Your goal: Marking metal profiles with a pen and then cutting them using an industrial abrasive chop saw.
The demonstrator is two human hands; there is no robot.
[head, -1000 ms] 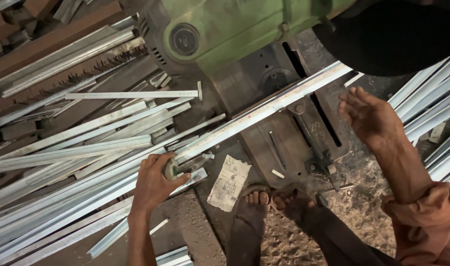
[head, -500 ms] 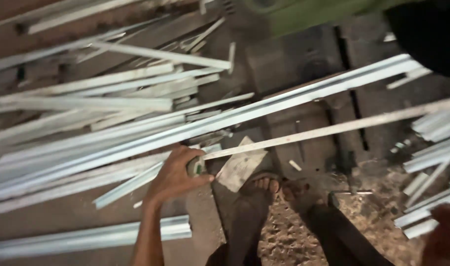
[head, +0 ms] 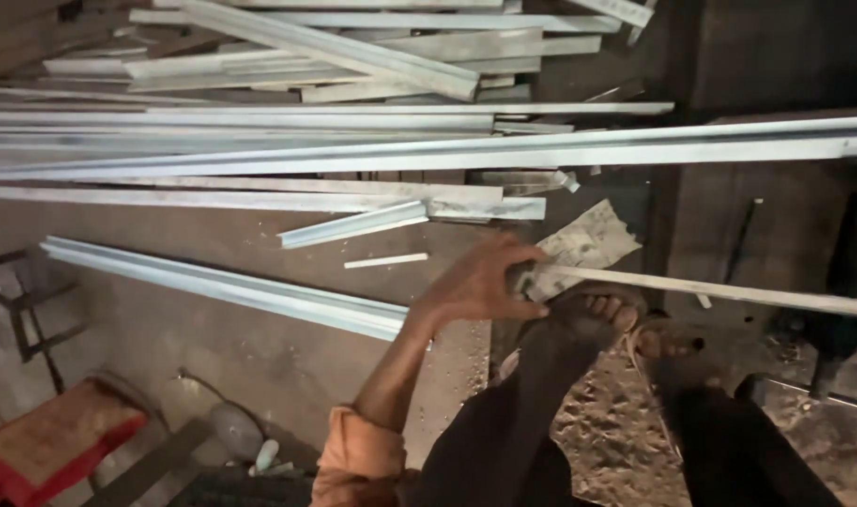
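Grip: left hand [head: 475,282] closed around the near end of a thin strip [head: 729,293], which runs off to the hand's right, low above the floor [head: 213,347] and across the bare feet [head: 602,314]. Right hand out of view. A scrap of card [head: 583,244] lies just beyond the hand. A loose channel [head: 222,286] lies on the floor to the hand's left; the stacked channels [head: 260,141] lie farther out. Step, as judged: positioning one strip, end held. Next move likely calls for a firm grip and keeping the long free end level, clear of the feet.
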